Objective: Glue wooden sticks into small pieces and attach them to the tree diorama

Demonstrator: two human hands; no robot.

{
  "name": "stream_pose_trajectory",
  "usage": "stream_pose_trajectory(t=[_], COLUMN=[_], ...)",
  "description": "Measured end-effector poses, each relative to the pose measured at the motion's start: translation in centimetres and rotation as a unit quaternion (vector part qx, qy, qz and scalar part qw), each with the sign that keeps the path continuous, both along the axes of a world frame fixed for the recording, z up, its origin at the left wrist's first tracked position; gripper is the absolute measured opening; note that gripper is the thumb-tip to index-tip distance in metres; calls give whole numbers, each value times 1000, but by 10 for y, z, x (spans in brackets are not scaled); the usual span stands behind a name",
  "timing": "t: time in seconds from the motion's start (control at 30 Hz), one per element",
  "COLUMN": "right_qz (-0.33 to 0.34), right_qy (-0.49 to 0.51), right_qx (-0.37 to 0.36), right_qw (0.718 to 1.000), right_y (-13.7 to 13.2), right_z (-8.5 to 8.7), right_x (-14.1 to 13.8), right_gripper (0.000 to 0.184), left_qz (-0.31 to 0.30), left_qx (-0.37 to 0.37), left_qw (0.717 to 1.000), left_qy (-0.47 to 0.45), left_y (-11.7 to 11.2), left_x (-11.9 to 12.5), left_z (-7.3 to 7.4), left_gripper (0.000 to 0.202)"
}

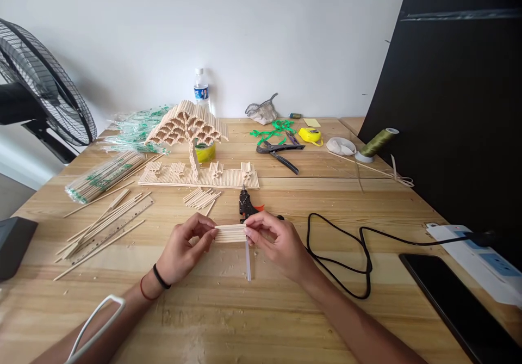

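Observation:
Between my two hands is a small flat panel of short wooden sticks (230, 233) laid side by side. My left hand (188, 247) pinches its left end, and my right hand (277, 241) pinches the right end. Just beyond them lies a black hot glue gun (247, 203) with an orange trigger, its nozzle pointing away from me. A clear glue stick (248, 260) shows below the panel. Short cut sticks (201, 198) lie in a loose pile behind my left hand. Farther back stands a stick-built model with a tree-like canopy (187, 122) on a slatted base (199, 176).
Long sticks and a clear ruler (118, 225) lie at left, near a bagged bundle of sticks (104, 176). Black cutters (281, 152), a yellow tape measure (310, 135) and thread spool (377, 143) sit at back right. A black cable (367, 255), power strip (481, 255) and phone (452, 304) occupy the right.

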State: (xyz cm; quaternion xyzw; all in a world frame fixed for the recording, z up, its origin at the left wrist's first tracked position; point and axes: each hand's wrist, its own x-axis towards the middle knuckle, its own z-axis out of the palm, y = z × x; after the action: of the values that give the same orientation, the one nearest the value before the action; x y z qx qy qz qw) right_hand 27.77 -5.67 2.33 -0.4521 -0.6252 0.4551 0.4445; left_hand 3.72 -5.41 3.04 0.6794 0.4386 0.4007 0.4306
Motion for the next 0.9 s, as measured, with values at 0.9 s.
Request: stream_pose_trajectory(t=[0.9], right_qz=[3], right_qy=[-32], right_qx=[111], right_qw=[993], right_y=[-5], right_z=[6], right_x=[2], right_gripper=[18], left_qz=[-17], left_qx=[-56], left_qw=[994], left_qy=[-88], left_y=[3], left_x=[3], left_z=[-5], left_gripper=[29])
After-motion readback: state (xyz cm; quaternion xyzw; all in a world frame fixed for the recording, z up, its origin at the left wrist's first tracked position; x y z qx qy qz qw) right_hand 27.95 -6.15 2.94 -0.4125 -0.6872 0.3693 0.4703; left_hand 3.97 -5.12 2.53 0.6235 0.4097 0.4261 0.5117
